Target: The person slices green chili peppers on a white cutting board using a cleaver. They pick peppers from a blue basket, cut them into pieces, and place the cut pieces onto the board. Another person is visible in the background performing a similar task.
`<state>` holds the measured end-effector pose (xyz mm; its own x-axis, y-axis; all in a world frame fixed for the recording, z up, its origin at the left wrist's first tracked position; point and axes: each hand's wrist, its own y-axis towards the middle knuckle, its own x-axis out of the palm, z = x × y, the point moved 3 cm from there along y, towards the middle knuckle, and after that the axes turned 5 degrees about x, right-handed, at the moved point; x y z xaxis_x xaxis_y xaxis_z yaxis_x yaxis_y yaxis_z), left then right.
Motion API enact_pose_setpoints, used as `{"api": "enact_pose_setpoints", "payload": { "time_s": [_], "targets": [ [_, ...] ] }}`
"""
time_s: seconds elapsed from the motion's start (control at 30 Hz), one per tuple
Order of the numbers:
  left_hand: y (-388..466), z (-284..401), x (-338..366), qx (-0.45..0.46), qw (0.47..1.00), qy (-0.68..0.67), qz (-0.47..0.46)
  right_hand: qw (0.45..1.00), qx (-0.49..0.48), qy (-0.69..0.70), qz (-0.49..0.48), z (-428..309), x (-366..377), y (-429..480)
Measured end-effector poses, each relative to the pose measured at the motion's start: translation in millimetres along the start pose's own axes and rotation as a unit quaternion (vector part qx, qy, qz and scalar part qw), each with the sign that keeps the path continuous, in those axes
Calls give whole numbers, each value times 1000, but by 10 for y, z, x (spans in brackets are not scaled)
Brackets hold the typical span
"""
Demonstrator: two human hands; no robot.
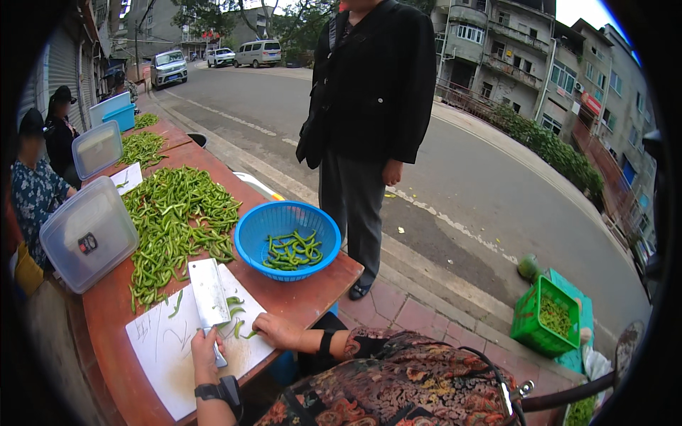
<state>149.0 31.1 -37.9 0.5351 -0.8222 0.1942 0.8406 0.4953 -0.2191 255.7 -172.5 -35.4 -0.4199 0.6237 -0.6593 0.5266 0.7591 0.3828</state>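
Note:
My left hand (206, 349) grips the handle of a cleaver (209, 293), whose broad metal blade lies over a white cutting board (160, 341). My right hand (278, 330) rests at the board's right edge, its fingertips on a green chili pepper (250, 335). Several green pepper pieces (237, 328) lie between the blade and my right hand. Beyond the board spreads a large heap of green chili peppers (176, 213) on the reddish wooden table (303, 298). A blue plastic colander (333, 234) with some peppers in it stands right of the heap.
A clear plastic lid (90, 234) stands tilted at the table's left edge. A person in a dark jacket (373, 80) stands across the table; other people (34, 181) are at the left. A green crate (543, 319) of peppers is on the right, near the road.

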Motion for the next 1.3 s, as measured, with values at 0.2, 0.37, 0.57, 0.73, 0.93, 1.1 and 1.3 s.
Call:
{"api": "enact_pose_setpoints", "payload": {
  "time_s": [0.2, 0.37, 0.57, 0.73, 0.93, 1.1, 1.3],
  "targets": [
    [-28, -195, -278, -27, 990, -126, -61, 1000, -10, 8, 13, 85, 171, -49],
    [26, -237, -312, -32, 973, -215, -76, 999, -14, -13, 37, 92, 174, -76],
    [32, -271, -351, -33, 970, -230, -76, 999, -34, -2, 41, 100, 183, -82],
    [52, -300, -370, -43, 971, -225, -68, 998, -32, -14, 49, 113, 197, -93],
    [22, -225, -317, -45, 968, -237, -73, 997, -39, -20, 60, 12, 108, -70],
    [-73, -131, -247, -39, 976, -208, -39, 997, -44, 5, 56, 9, 90, -35],
    [-805, 122, -304, 0, 999, -12, -40, 997, -68, -9, 44, -3, 117, 46]
  ]
}}
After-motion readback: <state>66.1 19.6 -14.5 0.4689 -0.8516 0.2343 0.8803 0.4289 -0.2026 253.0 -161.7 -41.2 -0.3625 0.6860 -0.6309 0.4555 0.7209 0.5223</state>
